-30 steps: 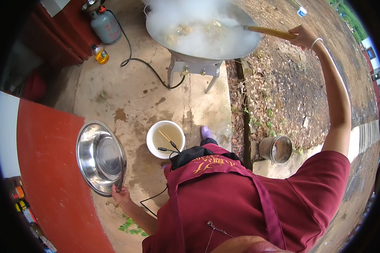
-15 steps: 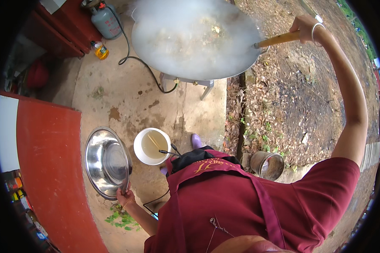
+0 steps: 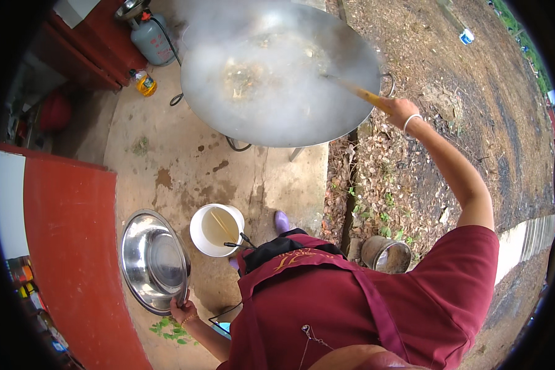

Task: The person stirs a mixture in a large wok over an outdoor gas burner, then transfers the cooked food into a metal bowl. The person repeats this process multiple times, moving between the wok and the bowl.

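Observation:
A huge steaming metal wok (image 3: 277,80) stands on a burner ahead of me, its contents hazy under the steam. My right hand (image 3: 399,111) reaches out and grips a long wooden-handled stirrer (image 3: 361,92) whose far end dips into the wok. My left hand (image 3: 182,309) hangs low at my side and holds the rim of a large empty steel bowl (image 3: 153,261), tilted against the red surface (image 3: 68,246).
A white bucket (image 3: 216,230) with liquid and utensils sits on the concrete by my foot. A small metal pot (image 3: 386,254) stands on the leaf-strewn ground at right. A grey gas cylinder (image 3: 151,38) with hose and a yellow bottle (image 3: 145,83) stand at far left.
The view has moved closer to the wok, which now fills the upper middle. My right hand has drawn the stirrer in toward the wok's right rim. The steel bowl stays in my left hand.

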The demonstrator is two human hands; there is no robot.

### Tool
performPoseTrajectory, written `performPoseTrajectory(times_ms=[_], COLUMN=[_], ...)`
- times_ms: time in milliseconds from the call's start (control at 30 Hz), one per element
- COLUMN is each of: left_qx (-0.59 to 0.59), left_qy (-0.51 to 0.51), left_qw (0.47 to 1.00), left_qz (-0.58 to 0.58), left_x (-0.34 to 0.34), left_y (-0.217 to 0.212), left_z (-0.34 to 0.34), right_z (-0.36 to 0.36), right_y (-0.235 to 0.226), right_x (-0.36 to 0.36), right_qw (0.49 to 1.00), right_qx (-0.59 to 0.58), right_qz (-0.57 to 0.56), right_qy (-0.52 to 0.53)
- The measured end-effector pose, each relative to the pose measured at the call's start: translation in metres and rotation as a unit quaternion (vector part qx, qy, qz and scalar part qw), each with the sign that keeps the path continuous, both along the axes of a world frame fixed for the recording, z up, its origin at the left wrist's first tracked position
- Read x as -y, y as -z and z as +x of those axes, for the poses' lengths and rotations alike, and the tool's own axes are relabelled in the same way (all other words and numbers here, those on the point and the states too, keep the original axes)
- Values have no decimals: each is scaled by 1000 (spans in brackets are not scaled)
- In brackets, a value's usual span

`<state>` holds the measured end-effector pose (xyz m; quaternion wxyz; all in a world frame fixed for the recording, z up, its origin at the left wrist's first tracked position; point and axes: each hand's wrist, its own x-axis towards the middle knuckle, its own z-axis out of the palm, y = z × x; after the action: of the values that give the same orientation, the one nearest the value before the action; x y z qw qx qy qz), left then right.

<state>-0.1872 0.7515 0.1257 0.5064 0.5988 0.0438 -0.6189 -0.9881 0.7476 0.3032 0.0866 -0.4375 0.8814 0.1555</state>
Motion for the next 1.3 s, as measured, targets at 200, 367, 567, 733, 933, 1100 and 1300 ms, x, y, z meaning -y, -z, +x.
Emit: performPoseTrajectory(times_ms=[200, 367, 567, 733, 933, 1100, 1300], left_qx=[49, 48, -16, -27, -27, -27, 10], left_qy=[17, 31, 113, 132, 147, 171, 230], left_qw=[998, 996, 988, 985, 980, 976, 961], left_qz=[-17, -61, -101, -109, -133, -135, -153], left_x=[10, 25, 60, 79, 83, 105, 132], left_y=[-42, -67, -83, -85, -100, -107, -107], left_z=[-45, -71, -104, -126, -147, -181, -228], right_z=[-2, 26, 36, 34, 49, 65, 74], right_y=[29, 37, 44, 54, 56, 33, 6], right_x=[-17, 1, -21, -43, -65, -97, -103], right_qw=[767, 723, 687, 666, 644, 635, 646], right_qx=[490, 507, 543, 567, 582, 582, 598], right_qz=[-142, -222, -287, -295, -338, -361, -352], right_qy=[390, 413, 387, 384, 364, 357, 318])
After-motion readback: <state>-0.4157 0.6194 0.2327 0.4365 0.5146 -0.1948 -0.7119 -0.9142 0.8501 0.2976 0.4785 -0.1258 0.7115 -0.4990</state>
